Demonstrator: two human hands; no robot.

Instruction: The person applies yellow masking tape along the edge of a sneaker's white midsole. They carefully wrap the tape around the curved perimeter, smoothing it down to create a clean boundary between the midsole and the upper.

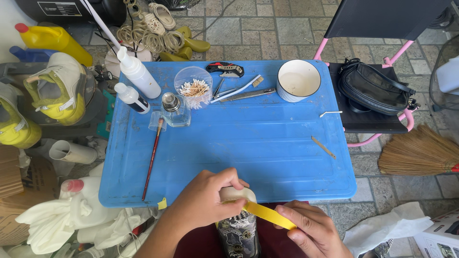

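My left hand [203,200] grips the top of a dark, patterned cylindrical object [237,234] with a pale cap, held upright at the near edge of the blue plastic table [267,143]. A strip of yellow tape [267,215] runs from that top down to the right, where my right hand [311,229] pinches its free end. Both hands sit below the table's front edge, close to my lap.
On the table: a long red-handled paintbrush [152,160], two white squeeze bottles [138,71], a small glass bottle [173,109], a cup of cotton swabs [193,88], a utility knife [225,69], tweezers, a white bowl [298,79]. A black bag [373,88] lies on a chair at right.
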